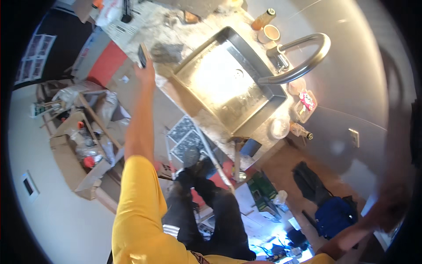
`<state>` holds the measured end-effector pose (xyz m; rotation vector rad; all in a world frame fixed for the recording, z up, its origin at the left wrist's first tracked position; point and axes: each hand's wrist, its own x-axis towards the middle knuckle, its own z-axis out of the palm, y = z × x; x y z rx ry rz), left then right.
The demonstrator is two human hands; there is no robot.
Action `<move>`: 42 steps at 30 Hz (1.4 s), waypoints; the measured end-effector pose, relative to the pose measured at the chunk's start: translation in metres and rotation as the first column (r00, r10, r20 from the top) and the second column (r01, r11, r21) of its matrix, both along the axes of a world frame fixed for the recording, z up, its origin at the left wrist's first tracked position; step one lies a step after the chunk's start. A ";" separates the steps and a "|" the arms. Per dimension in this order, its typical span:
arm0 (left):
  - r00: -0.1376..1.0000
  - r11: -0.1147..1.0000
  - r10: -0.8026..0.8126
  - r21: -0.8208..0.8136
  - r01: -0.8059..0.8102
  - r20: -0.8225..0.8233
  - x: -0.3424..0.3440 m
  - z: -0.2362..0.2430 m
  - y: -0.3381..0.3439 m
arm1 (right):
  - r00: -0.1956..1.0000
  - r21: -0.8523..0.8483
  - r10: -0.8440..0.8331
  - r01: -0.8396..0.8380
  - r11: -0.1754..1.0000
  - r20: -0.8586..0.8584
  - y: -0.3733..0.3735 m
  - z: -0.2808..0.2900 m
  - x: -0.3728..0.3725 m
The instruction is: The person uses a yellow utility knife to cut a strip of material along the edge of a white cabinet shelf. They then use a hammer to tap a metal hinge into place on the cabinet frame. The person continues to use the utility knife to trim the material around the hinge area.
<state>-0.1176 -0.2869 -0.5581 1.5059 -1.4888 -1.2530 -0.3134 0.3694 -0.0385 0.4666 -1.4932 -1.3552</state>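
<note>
My left arm, in a yellow sleeve, reaches out over the near edge of the worktop. My left hand (145, 71) is closed around a flat dark slab with a tan edge (142, 56); its exact kind is unclear. Just right of it a grey crumpled lump (168, 52) lies on the dusty worktop (154, 26). My right forearm stretches to the far right, where my right hand (390, 213) is in deep shadow and its fingers cannot be made out. Below me, my dark-trousered legs stand on a stepladder (211, 160).
A steel sink (204, 103) with a tall curved tap (323, 50) is set in the worktop. Bottles (263, 20), a cup (269, 34) and plastic tubs (279, 128) line the wall. Cardboard boxes (70, 163) of clutter stand left; a blue bag (336, 218) lies on the floor.
</note>
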 end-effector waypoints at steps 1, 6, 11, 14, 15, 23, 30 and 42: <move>0.969 0.985 -0.051 0.150 0.089 -0.242 0.010 0.019 0.024 | 0.956 -0.186 0.181 -0.139 0.973 0.230 -0.036 -0.002 0.004; 0.784 0.626 -0.149 0.556 0.546 -0.602 0.087 0.226 0.210 | 0.484 -0.709 0.672 -0.141 0.691 0.560 -0.093 0.020 0.036; 0.655 0.331 -0.217 0.577 0.747 -0.724 0.153 0.479 0.357 | 0.219 -0.808 0.936 0.581 0.101 0.275 -0.116 0.055 0.157; 0.435 0.167 -0.515 0.412 0.896 -0.739 0.138 0.572 0.412 | 0.100 -0.421 0.994 0.900 -0.112 -0.052 -0.110 0.051 0.245; 0.341 0.089 -0.559 0.355 0.931 -0.755 0.133 0.582 0.417 | 0.202 -0.503 0.979 0.848 -0.167 0.015 -0.109 0.069 0.265; -0.497 -0.473 -0.829 -0.152 0.868 -0.254 0.055 0.684 0.455 | 0.680 -0.300 0.578 0.495 -0.816 -0.451 -0.029 0.179 0.258; 0.256 0.011 -0.960 -0.897 0.442 0.114 -0.104 0.836 0.437 | 0.556 -0.628 0.492 -0.070 -0.775 -0.669 0.062 0.273 0.132; 0.564 -0.245 -0.703 -0.891 0.381 0.434 -0.284 0.880 0.386 | 0.474 -0.689 0.514 -0.350 -0.635 -0.715 0.040 0.363 0.065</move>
